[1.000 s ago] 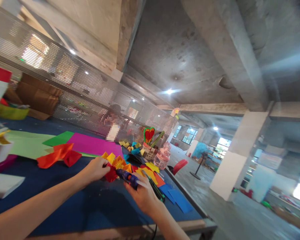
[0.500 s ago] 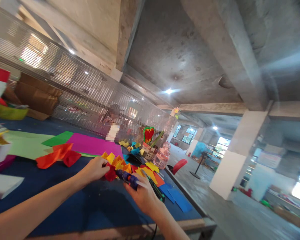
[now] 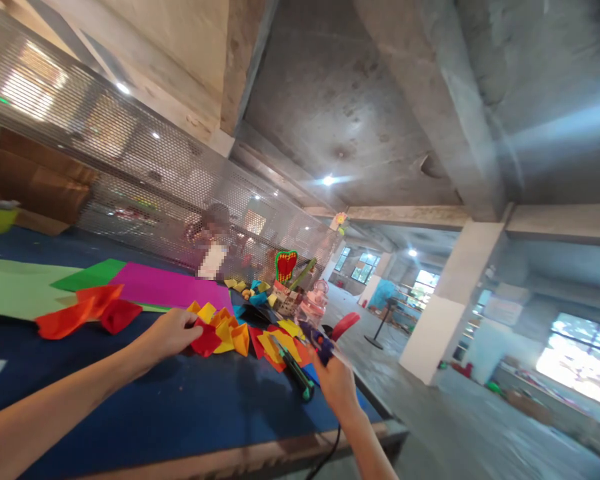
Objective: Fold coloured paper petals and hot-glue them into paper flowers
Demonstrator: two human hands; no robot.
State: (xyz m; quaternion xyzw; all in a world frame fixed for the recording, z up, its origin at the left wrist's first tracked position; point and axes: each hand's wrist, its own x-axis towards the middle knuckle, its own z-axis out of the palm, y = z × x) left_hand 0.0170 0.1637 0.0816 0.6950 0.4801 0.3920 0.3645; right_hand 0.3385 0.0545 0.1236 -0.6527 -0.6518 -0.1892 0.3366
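My left hand (image 3: pixel 167 335) pinches a folded red paper piece (image 3: pixel 206 340) on the blue table (image 3: pixel 145 413), beside a cluster of folded yellow and orange paper pieces (image 3: pixel 227 327). My right hand (image 3: pixel 336 385) is closed round a dark blue glue gun (image 3: pixel 316 338), held up near the table's right edge, away from the papers; its cord (image 3: pixel 325 457) hangs below the edge. A green-handled tool (image 3: pixel 293 368) lies on the table between the two hands.
Sheets of magenta paper (image 3: pixel 167 290) and green paper (image 3: pixel 25 287) lie at the back, with crumpled orange and red paper (image 3: pixel 85 313) in front. A pink bottle (image 3: pixel 314 308) and small crafts stand at the far end. A person sits behind the mesh screen (image 3: pixel 130 180).
My right hand has drawn the glue gun away from the red piece, to the right and up. The view has swung to the right. My left hand still grips the red piece.
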